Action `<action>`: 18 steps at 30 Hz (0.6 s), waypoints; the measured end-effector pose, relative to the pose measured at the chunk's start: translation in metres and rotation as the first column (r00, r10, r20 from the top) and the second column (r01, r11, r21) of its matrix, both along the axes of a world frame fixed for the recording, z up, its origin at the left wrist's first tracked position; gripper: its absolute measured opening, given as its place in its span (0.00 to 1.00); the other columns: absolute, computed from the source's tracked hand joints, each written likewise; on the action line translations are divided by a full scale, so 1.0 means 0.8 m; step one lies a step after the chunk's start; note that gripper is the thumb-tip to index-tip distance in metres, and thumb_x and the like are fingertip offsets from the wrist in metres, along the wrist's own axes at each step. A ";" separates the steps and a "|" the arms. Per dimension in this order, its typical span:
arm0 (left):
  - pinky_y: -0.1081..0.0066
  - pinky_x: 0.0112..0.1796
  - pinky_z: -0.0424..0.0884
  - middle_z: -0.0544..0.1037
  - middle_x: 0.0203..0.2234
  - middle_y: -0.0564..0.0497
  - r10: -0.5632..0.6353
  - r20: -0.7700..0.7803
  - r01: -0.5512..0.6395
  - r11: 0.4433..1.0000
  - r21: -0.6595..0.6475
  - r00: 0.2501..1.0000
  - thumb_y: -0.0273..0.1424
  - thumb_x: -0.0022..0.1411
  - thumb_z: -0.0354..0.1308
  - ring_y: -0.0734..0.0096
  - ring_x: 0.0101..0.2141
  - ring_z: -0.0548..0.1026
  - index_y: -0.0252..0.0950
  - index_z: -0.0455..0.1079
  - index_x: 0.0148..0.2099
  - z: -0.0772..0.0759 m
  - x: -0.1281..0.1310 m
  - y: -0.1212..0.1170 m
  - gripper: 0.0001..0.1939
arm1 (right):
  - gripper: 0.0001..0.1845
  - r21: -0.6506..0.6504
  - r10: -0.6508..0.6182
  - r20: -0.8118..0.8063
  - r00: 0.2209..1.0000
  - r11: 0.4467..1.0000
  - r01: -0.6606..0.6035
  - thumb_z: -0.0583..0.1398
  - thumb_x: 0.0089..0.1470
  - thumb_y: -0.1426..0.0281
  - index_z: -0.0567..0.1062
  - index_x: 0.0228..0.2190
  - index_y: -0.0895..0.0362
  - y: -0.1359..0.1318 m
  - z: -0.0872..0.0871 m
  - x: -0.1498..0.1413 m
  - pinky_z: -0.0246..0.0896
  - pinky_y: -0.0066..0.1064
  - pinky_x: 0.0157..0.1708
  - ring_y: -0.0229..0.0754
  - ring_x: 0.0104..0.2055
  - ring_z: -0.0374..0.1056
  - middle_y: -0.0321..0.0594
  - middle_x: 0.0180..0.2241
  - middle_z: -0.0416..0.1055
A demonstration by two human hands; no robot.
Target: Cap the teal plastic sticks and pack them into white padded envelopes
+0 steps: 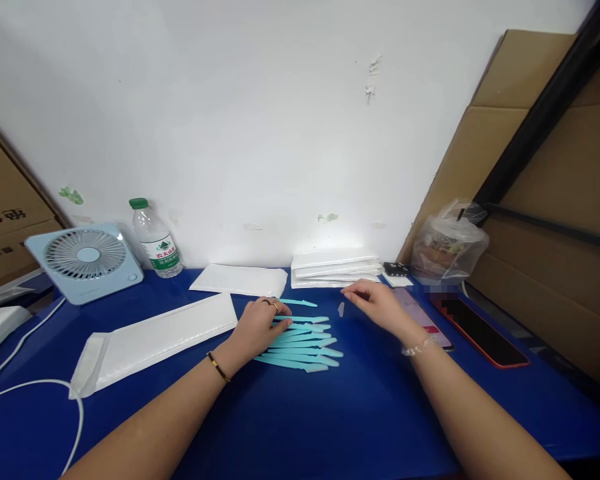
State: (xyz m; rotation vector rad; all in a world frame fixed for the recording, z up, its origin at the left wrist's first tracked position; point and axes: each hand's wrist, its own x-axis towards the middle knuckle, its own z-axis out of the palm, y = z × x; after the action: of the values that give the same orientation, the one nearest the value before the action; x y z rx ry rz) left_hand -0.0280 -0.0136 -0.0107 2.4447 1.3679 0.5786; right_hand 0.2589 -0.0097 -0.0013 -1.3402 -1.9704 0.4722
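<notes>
Several teal eyebrow razors (300,345) lie fanned out on the blue tabletop, their blade ends towards the right; pale covers show on some blades. My left hand (260,325) is over the handles at their left, fingers bent, with a razor between thumb and forefinger. Beyond those fingers another teal razor (303,303) points right, set apart from the fan. My right hand (373,301) is to the right of the razors, fingertips pinched together with nothing visible in them. Just below these fingertips is a small translucent blade cover (341,309), apart from the hand.
White padded mailers lie left (160,343), behind (240,280) and stacked at the wall (333,268). A blue fan (87,260) and a water bottle (155,240) stand back left. Two phones (423,317) (485,333) and a bagged drink cup (445,247) are at right.
</notes>
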 end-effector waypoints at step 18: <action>0.59 0.44 0.58 0.73 0.39 0.49 0.067 -0.127 -0.057 0.995 0.084 0.990 0.32 0.57 0.56 0.59 0.46 0.65 0.39 0.72 0.32 -0.006 0.040 0.063 0.05 | 0.14 -0.161 0.110 -0.051 0.993 0.980 -0.117 0.55 0.55 0.61 0.76 0.35 0.57 0.017 -0.032 -0.002 0.59 0.28 0.29 0.39 0.29 0.66 0.38 0.28 0.74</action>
State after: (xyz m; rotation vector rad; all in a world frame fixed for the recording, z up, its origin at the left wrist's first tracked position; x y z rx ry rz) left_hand 0.0042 0.0367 -0.0157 2.5505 1.5034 0.5058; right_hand 0.2569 0.0040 -0.0266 -1.3100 -2.0170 0.7246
